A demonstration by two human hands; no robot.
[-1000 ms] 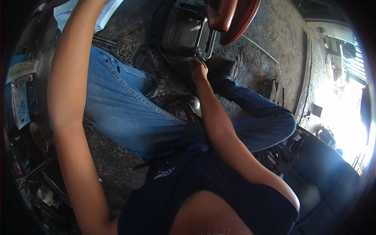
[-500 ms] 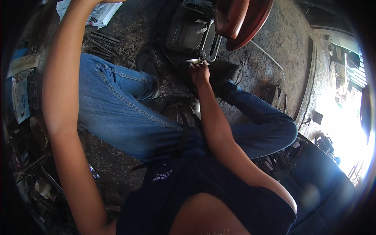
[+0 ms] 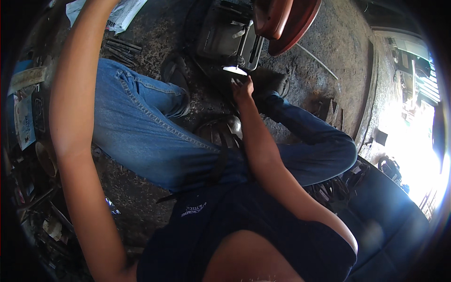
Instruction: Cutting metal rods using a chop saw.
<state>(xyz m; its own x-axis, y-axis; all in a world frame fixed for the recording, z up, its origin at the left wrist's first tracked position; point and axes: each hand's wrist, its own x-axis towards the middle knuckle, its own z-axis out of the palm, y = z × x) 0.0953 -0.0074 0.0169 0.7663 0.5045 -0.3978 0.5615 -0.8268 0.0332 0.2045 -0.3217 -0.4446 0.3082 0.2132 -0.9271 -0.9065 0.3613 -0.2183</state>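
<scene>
The fingers of our right hand (image 3: 243,89) are loosely curled and parted, the thumb raised, and we see nothing gripped in them. They sit just below a bright, flat handle (image 3: 234,70); whether a fingertip grazes it we cannot tell. That handle lies at the near end of a thin metal rod (image 3: 242,49), which runs along a grey metal base (image 3: 213,42) on the floor (image 3: 155,28). Over the base's right side hangs a red-brown rounded part (image 3: 300,28), and a pale stick (image 3: 317,60) lies beyond it on the right.

Our left hand is out of the frame past the upper edge, so we cannot tell how its fingers stand; only the left forearm (image 3: 77,94) shows. Next to it rests a white plastic package (image 3: 127,14), its contents hidden from us, with dark bars (image 3: 122,50) bundled nearby.

Between our jeans (image 3: 155,127) sits a rounded, shiny metal piece (image 3: 232,126). Far left, a cone-shaped vessel (image 3: 46,159) stands among clutter, too dim inside for us to make out.
</scene>
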